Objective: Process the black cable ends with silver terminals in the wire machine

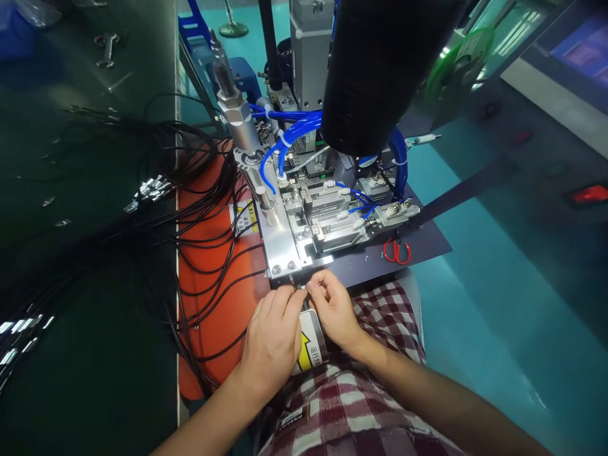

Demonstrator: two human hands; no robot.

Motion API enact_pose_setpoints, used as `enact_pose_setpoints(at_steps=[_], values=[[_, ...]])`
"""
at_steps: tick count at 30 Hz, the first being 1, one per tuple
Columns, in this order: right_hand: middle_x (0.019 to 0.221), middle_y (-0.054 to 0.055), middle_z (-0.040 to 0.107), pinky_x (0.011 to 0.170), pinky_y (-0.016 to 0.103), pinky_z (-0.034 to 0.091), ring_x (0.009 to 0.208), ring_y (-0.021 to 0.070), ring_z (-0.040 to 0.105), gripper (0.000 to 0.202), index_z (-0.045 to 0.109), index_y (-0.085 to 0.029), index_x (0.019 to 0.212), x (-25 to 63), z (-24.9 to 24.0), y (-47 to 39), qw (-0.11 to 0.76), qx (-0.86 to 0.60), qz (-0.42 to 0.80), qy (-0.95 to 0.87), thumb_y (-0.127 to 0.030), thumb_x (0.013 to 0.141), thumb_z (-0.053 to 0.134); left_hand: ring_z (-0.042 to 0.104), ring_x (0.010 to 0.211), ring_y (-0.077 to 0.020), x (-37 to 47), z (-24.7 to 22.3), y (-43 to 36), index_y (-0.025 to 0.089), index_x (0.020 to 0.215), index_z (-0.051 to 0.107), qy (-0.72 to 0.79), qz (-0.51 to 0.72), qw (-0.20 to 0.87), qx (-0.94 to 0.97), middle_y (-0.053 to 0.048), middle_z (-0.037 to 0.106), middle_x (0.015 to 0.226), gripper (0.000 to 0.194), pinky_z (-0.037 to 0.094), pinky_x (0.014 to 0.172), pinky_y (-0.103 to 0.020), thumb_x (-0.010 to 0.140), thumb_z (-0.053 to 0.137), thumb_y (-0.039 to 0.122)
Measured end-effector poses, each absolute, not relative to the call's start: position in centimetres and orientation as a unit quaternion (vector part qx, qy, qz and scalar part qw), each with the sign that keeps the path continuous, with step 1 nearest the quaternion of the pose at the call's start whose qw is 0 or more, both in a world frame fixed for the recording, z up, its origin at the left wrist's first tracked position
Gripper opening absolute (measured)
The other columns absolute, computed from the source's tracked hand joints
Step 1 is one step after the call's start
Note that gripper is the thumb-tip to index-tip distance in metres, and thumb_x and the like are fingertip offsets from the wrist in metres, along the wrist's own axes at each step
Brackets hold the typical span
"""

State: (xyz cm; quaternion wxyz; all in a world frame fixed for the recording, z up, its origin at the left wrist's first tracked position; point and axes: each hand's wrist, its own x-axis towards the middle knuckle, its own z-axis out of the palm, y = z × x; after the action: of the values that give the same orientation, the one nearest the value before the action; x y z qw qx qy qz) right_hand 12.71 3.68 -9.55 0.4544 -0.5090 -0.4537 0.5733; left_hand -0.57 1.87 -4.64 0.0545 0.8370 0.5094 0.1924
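Observation:
Close together at the near edge of a metal machine [280,244], my two hands meet fingertip to fingertip. My left hand [273,329] has its fingers curled in a pinch, and what lies between them is too small to make out. Opposite it, my right hand [332,304] also pinches with thumb and forefinger at a tiny part I cannot name. Just below the fingers is a white label with a yellow arrow [306,351]. Black cables [223,237] with metal ends run across an orange surface [209,323] left of my hands.
Red-handled scissors [397,252] lie on the machine's dark base plate [427,244]. A wrench [109,50] rests on the dark table at left, near bundled metal cable ends [149,190]. Blue air tubes [299,130] and a large black cylinder [380,69] rise above the machine.

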Motion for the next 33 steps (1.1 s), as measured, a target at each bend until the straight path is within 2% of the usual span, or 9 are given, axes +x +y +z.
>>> enact_pose_setpoints(at_steps=[5, 8, 11, 15, 18, 21, 27, 30, 33], values=[[0.053, -0.008, 0.039, 0.042, 0.023, 0.028, 0.043, 0.0087, 0.037, 0.023, 0.045, -0.021, 0.082, 12.5, -10.1, 3.7, 0.464, -0.479, 0.616, -0.420, -0.042, 0.089, 0.050, 0.055, 0.087, -0.0202, -1.0, -4.1, 1.4, 0.014, 0.110, 0.057, 0.541, 0.235, 0.130, 0.797, -0.009, 0.059, 0.096, 0.030, 0.051, 0.076, -0.034, 0.089, 0.037, 0.008], [0.053, -0.008, 0.041, 0.043, 0.023, 0.029, 0.043, 0.0088, 0.038, 0.025, 0.045, -0.022, 0.081, 12.5, -9.8, 3.8, 0.456, -0.473, 0.637, -0.403, -0.045, 0.088, 0.052, 0.055, 0.097, -0.0198, -1.5, -3.4, 0.0, 0.015, 0.122, 0.051, 0.578, 0.216, 0.176, 0.767, -0.011, 0.054, 0.108, 0.034, 0.052, 0.082, -0.034, 0.092, 0.035, 0.012], [0.053, -0.008, 0.041, 0.043, 0.023, 0.029, 0.044, 0.0088, 0.037, 0.027, 0.045, -0.022, 0.081, 12.6, -9.6, 3.8, 0.452, -0.474, 0.641, -0.400, -0.047, 0.087, 0.052, 0.052, 0.105, -0.0236, -1.7, -3.3, -1.9, 0.016, 0.134, 0.042, 0.627, 0.173, 0.150, 0.745, -0.014, 0.048, 0.119, 0.042, 0.051, 0.087, -0.041, 0.093, 0.036, 0.016], [0.053, -0.008, 0.041, 0.044, 0.023, 0.029, 0.044, 0.0090, 0.038, 0.028, 0.045, -0.022, 0.080, 12.7, -9.7, 3.7, 0.450, -0.478, 0.636, -0.405, -0.048, 0.087, 0.052, 0.045, 0.115, -0.0318, -1.7, -4.1, -3.5, 0.015, 0.138, 0.039, 0.683, 0.123, 0.082, 0.715, -0.018, 0.043, 0.128, 0.045, 0.048, 0.091, -0.053, 0.094, 0.036, 0.022], [0.054, -0.008, 0.042, 0.045, 0.023, 0.030, 0.045, 0.0089, 0.039, 0.026, 0.045, -0.021, 0.080, 12.8, -9.8, 3.7, 0.451, -0.475, 0.636, -0.408, -0.046, 0.088, 0.052, 0.038, 0.125, -0.0344, -2.4, -4.7, -3.6, 0.016, 0.139, 0.037, 0.680, 0.094, 0.068, 0.724, -0.018, 0.036, 0.139, 0.045, 0.046, 0.094, -0.054, 0.095, 0.035, 0.024], [0.054, -0.008, 0.042, 0.045, 0.023, 0.030, 0.045, 0.0092, 0.039, 0.025, 0.045, -0.021, 0.081, 12.8, -9.9, 3.7, 0.450, -0.473, 0.636, -0.411, -0.045, 0.089, 0.051, 0.035, 0.130, -0.0328, -3.6, -4.6, -3.1, 0.018, 0.139, 0.037, 0.647, 0.084, 0.069, 0.755, -0.016, 0.033, 0.145, 0.044, 0.046, 0.096, -0.051, 0.096, 0.034, 0.023], [0.055, -0.008, 0.043, 0.047, 0.024, 0.032, 0.047, 0.0097, 0.041, 0.025, 0.046, -0.021, 0.081, 12.8, -9.8, 3.8, 0.452, -0.468, 0.638, -0.412, -0.045, 0.088, 0.052, 0.049, 0.111, -0.0296, -2.8, -3.9, -1.1, 0.016, 0.128, 0.049, 0.595, 0.118, 0.044, 0.794, -0.015, 0.054, 0.122, 0.038, 0.047, 0.092, -0.048, 0.092, 0.040, 0.018], [0.056, -0.007, 0.042, 0.047, 0.024, 0.032, 0.047, 0.0097, 0.040, 0.025, 0.046, -0.021, 0.081, 12.8, -9.7, 3.8, 0.456, -0.464, 0.638, -0.411, -0.044, 0.088, 0.053, 0.052, 0.103, -0.0240, -1.3, -3.9, -0.1, 0.017, 0.126, 0.050, 0.558, 0.152, 0.092, 0.810, -0.011, 0.057, 0.117, 0.038, 0.050, 0.087, -0.039, 0.090, 0.040, 0.011], [0.057, -0.007, 0.043, 0.047, 0.024, 0.032, 0.048, 0.0102, 0.041, 0.024, 0.046, -0.022, 0.081, 12.9, -9.7, 3.8, 0.452, -0.466, 0.639, -0.413, -0.044, 0.088, 0.053, 0.053, 0.098, -0.0224, -0.6, -4.1, 0.6, 0.016, 0.119, 0.054, 0.558, 0.165, 0.103, 0.807, -0.010, 0.059, 0.113, 0.033, 0.050, 0.083, -0.036, 0.090, 0.039, 0.010]])
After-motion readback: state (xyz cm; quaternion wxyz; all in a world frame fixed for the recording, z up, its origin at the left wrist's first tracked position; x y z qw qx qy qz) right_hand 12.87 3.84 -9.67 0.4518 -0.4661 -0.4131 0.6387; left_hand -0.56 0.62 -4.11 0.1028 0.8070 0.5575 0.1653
